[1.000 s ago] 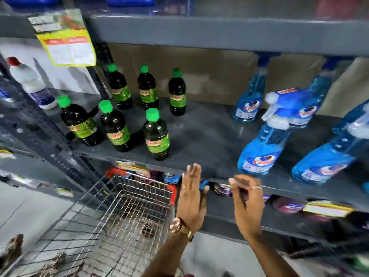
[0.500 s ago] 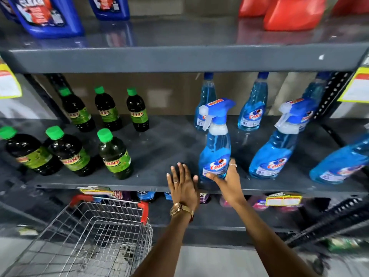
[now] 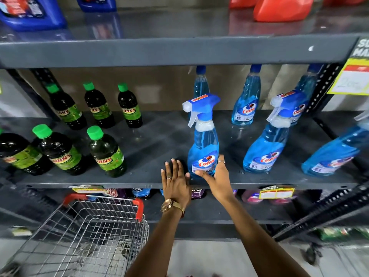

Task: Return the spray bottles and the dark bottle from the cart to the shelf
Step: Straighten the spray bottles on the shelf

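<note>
A blue spray bottle (image 3: 203, 144) with a blue-and-white trigger head stands upright near the front of the grey middle shelf (image 3: 155, 140). My right hand (image 3: 217, 178) wraps its base, thumb across the front and fingers on the right side. My left hand (image 3: 174, 180) lies flat and open on the shelf edge just left of the bottle, holding nothing. Several dark bottles (image 3: 106, 152) with green caps stand on the left half of the shelf. The wire cart (image 3: 89, 236) with red handle ends sits below left; I see no bottle in it.
More blue spray bottles (image 3: 265, 148) fill the shelf's right half, and others stand at the back (image 3: 246, 104). Blue jugs (image 3: 30, 13) and red jugs (image 3: 279, 7) sit on the shelf above. A perforated black upright (image 3: 323, 88) and a yellow price tag (image 3: 351, 78) stand at right.
A second ago both hands hung open in front of the shelf edge. My right hand has since closed on the spray bottle's base and my left hand has settled on the shelf. The view swung right.
</note>
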{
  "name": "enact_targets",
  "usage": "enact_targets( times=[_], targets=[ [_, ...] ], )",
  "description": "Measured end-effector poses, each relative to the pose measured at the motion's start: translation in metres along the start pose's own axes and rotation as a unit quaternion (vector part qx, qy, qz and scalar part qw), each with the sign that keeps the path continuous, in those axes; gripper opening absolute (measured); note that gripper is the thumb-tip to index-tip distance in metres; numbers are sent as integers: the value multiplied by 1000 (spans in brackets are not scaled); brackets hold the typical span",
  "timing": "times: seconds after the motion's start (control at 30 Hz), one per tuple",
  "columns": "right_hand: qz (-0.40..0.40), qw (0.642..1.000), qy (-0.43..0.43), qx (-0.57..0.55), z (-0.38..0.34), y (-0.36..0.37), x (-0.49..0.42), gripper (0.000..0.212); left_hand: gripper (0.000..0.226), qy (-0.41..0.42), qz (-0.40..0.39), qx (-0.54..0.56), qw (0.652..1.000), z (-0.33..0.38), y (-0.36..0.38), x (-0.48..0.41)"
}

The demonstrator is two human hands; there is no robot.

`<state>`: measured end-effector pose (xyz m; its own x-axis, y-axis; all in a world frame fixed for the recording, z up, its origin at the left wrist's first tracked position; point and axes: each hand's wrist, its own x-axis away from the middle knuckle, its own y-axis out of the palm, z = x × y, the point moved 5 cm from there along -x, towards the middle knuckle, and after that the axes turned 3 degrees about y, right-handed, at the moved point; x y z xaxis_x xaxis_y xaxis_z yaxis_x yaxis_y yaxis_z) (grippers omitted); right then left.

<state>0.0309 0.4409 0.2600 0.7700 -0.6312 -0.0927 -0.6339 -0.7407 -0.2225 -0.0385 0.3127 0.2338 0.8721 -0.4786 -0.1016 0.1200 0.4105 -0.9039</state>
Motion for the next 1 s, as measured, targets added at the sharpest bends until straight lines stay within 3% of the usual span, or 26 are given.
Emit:
enact_targets(
  times=[0.47, 0.57, 0.63, 0.67, 0.77, 0.83, 0.93, 1.0],
  targets=[
    [4, 1000, -1, -13, 3, -3, 3, 53, 55, -3, 5, -9, 1000, 0, 3, 0],
    [-16, 1000, -1, -4, -8, -5, 10, 65, 67, 23, 48, 67, 996, 3, -9, 13],
    [-13, 999, -15, 26, -10, -19, 24, 81, 77, 80, 93, 160, 980, 11, -18, 38],
    [5, 999, -23, 46, -9, -32, 33, 78, 75, 124, 89, 182, 971, 19, -17, 56],
    [128, 989, -59, 50, -3, -85, 62, 35, 66, 290, 6, 162, 943, 58, 7, 100],
    [237, 970, -62, 11, 2, -122, 69, 24, 66, 345, -44, 139, 927, 91, 23, 101],
    [291, 956, -34, 9, 10, -156, 50, 61, 62, 304, -30, 131, 943, 134, 29, 69],
    [213, 977, -7, -12, 13, -161, 24, 77, 59, 241, -19, 114, 964, 151, 32, 43]
  ],
)
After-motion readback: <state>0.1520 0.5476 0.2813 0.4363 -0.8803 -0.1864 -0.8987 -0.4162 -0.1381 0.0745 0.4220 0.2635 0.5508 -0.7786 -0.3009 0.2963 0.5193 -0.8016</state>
